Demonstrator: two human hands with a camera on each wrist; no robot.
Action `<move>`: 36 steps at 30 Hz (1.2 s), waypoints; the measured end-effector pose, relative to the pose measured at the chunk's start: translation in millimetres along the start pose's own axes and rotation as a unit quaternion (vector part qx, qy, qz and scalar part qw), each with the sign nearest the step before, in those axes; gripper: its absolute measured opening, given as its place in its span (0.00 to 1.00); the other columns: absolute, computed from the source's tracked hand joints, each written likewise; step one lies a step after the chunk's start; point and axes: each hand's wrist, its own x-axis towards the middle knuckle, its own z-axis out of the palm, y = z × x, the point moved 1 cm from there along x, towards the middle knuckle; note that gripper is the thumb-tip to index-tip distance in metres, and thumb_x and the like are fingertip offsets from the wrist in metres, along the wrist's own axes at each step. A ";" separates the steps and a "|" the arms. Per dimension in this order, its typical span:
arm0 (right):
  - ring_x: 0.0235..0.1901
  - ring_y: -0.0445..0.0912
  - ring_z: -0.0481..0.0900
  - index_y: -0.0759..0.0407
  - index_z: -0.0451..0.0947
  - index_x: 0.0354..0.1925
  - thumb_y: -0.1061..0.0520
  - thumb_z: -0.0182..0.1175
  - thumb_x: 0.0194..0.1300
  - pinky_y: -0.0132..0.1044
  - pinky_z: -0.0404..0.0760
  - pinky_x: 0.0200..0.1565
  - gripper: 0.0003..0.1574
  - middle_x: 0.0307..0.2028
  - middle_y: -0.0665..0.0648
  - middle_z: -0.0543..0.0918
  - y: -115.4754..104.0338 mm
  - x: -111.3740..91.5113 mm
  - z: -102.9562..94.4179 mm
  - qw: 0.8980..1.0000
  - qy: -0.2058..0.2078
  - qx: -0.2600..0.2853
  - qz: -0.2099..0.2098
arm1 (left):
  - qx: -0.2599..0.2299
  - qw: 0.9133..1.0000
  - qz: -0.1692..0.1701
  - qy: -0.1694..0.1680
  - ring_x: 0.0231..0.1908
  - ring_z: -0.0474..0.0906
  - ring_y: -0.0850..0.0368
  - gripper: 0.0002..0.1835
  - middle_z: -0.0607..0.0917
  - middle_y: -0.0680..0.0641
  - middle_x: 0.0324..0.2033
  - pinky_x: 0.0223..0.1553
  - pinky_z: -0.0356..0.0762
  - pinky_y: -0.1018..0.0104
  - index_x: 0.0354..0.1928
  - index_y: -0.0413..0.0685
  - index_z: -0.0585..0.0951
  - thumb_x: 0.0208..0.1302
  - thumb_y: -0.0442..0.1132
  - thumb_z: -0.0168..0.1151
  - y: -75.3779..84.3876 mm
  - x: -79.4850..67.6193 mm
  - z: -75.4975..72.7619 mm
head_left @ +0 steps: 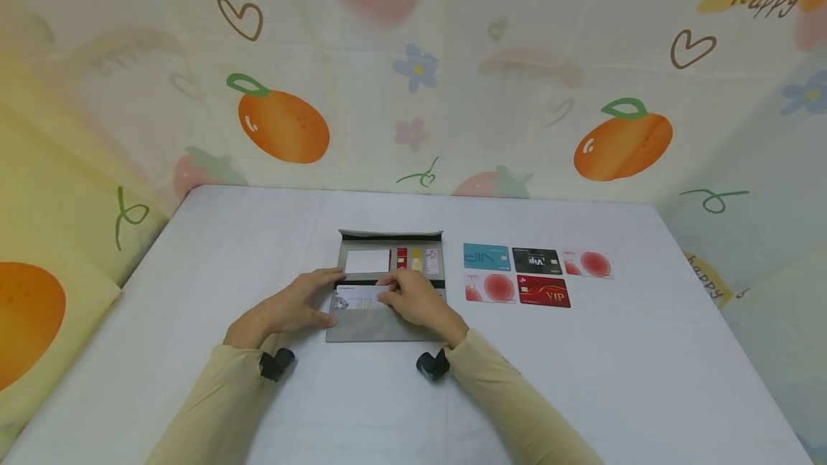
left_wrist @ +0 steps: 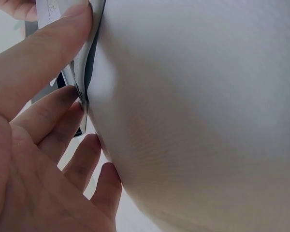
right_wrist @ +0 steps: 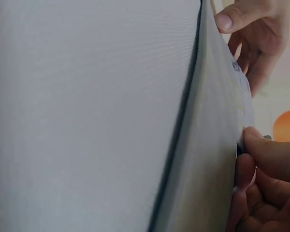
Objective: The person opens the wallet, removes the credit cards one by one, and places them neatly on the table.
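Note:
A grey wallet (head_left: 362,326) lies unfolded on the table, its upper panel holding several cards in slots and a white rectangular window. Across its lower panel is a pale card (head_left: 352,298) with a printed figure at its left end. My right hand (head_left: 418,300) pinches that card between thumb and curled fingers, covering its right end. Along the wallet's left side my left hand (head_left: 288,309) rests with fingers extended, the thumb (left_wrist: 48,50) on the lower panel's edge and the fingertips at the side. The right wrist view shows the wallet edge-on, with the pale card (right_wrist: 245,99) above it.
Right of the wallet lie a blue VIP card (head_left: 486,257), a black VIP card (head_left: 537,261), a red VIP card (head_left: 544,291) and two white cards with red circles (head_left: 490,287). A patterned cloth (head_left: 362,56) hangs behind the white table (head_left: 381,407).

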 end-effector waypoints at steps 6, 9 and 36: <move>0.33 0.40 0.74 0.59 0.82 0.49 0.57 0.66 0.64 0.29 0.75 0.37 0.15 0.37 0.54 0.82 3.2 0.0 -2.1 1.000 -0.012 0.020 -0.010 | 0.001 1.000 0.001 0.001 0.74 0.48 0.29 0.43 0.58 0.35 0.75 0.70 0.49 0.29 0.73 0.41 0.64 0.57 0.38 0.73 -0.7 0.3 0.1; 0.31 0.40 0.74 0.58 0.81 0.48 0.57 0.69 0.62 0.27 0.75 0.34 0.16 0.36 0.54 0.81 3.6 -0.8 -3.6 0.999 -0.019 0.030 -0.017 | 0.000 1.000 -0.001 0.000 0.74 0.48 0.29 0.43 0.58 0.35 0.75 0.71 0.49 0.29 0.73 0.41 0.64 0.57 0.38 0.73 -0.9 0.7 0.3; 0.27 0.40 0.74 0.57 0.80 0.50 0.60 0.67 0.64 0.26 0.75 0.32 0.16 0.36 0.58 0.82 7.2 -4.1 -1.4 0.994 0.033 0.095 -0.043 | -0.001 1.000 0.020 0.009 0.73 0.50 0.26 0.45 0.60 0.31 0.73 0.70 0.50 0.29 0.73 0.36 0.62 0.56 0.38 0.73 -1.8 -0.8 -1.1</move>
